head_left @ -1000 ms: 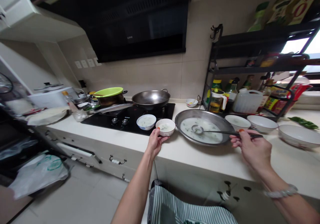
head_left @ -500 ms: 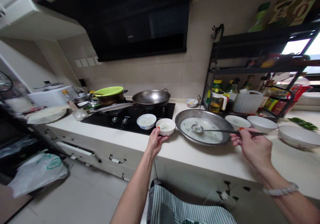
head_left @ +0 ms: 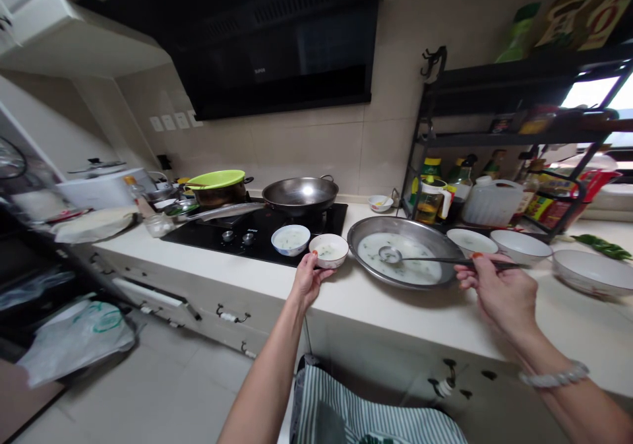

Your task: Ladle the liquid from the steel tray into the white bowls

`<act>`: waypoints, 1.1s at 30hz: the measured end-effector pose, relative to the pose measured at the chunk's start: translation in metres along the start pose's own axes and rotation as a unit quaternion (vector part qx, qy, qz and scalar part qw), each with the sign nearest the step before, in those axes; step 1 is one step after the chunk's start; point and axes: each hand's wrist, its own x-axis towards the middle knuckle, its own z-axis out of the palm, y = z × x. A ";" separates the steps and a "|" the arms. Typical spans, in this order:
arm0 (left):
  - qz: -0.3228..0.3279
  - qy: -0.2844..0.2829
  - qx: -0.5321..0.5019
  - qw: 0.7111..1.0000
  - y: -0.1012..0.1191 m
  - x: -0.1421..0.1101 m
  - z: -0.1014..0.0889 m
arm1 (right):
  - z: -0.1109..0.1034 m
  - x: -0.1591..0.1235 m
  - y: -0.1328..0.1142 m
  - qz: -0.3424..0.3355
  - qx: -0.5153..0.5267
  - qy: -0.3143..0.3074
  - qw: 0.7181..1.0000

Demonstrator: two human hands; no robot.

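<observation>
My left hand (head_left: pixel 310 279) grips the near side of a small bowl (head_left: pixel 329 251) of whitish soup with green bits, thumb at its rim. Beside it, at the front edge of the cooktop, is another bowl (head_left: pixel 291 240) of the same soup. My right hand (head_left: pixel 499 292) is closed around the dark handle of a ladle (head_left: pixel 430 260). The ladle's round head lies at the surface of the milky soup (head_left: pixel 395 269) in a wide steel basin (head_left: pixel 363 274). What the ladle's head contains is hard to make out.
Right of the basin stand a bowl with whitish liquid (head_left: pixel 471 239) and two more bowls, one white (head_left: pixel 521 246), one larger (head_left: pixel 591 271). A wok (head_left: pixel 300 194) and a pot under a green basin (head_left: pixel 217 179) occupy the cooktop (head_left: pixel 202 241). A black rack (head_left: pixel 430 137) with bottles stands behind.
Both hands keep their holds on the bowl and the ladle, almost still. The view has shifted very slightly.
</observation>
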 end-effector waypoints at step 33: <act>0.008 -0.013 -0.002 1.000 -0.004 0.003 -0.004 | 0.052 -0.002 -0.037 -0.030 0.077 -0.046 0.996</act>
